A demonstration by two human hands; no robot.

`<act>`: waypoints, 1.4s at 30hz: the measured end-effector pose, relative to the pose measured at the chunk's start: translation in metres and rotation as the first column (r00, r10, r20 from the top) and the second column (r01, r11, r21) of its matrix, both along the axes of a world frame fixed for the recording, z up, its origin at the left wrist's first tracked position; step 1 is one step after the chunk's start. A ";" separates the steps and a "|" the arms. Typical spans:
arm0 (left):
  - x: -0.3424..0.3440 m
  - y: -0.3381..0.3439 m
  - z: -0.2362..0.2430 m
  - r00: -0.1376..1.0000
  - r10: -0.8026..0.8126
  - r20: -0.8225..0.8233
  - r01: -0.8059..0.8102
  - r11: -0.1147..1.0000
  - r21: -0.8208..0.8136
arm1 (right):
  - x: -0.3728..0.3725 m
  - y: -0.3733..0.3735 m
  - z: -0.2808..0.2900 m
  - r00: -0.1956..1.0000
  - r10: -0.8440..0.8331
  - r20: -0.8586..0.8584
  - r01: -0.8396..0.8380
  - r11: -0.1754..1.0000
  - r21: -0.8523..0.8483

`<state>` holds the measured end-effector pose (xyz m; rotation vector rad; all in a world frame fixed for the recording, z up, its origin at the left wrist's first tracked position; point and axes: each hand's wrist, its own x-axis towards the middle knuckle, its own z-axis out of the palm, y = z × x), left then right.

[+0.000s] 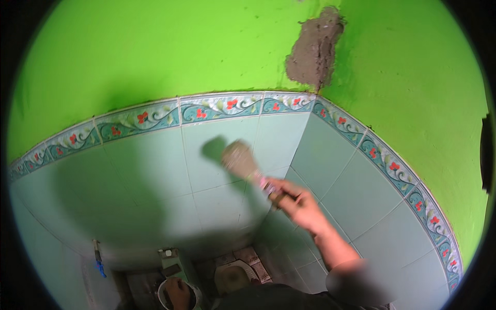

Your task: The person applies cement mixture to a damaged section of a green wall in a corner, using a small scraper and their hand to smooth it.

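My right hand (299, 206) is closed round the handle of a trowel (240, 159), held up in front of the tiled wall near the corner. Its rounded blade is coated in grey-brown mortar and points up and left, casting a shadow on the tiles. Low in the view, my left hand (178, 293) is at a white bucket (162, 295), apparently gripping its near rim; the fingertips are hard to make out. Fresh mortar (316, 49) covers a rough patch on the green wall, right in the corner above the border tiles.
Pale green wall tiles (217, 206) meet at the corner under a flowered tile border (222, 107). A squat toilet (232, 279) lies below. Left of the bucket, a tap with a blue end (99, 261) juts from the wall. A dark object (485, 155) edges the far right.
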<state>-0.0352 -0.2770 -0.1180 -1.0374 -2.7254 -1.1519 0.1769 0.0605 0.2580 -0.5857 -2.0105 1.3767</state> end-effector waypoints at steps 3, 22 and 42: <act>0.003 0.019 0.071 0.963 -0.121 0.239 0.195 0.930 -0.312 | 0.021 0.016 0.054 0.975 -0.208 -0.082 0.212 0.976 0.049; 0.042 0.054 0.101 0.827 -0.159 0.539 0.328 0.915 -0.234 | -0.068 0.190 0.123 0.590 -0.572 -0.570 0.800 0.318 0.509; 0.045 0.063 0.112 0.808 -0.138 0.572 0.356 0.889 -0.287 | -0.086 0.210 0.105 0.489 -0.545 -0.681 0.848 0.112 0.518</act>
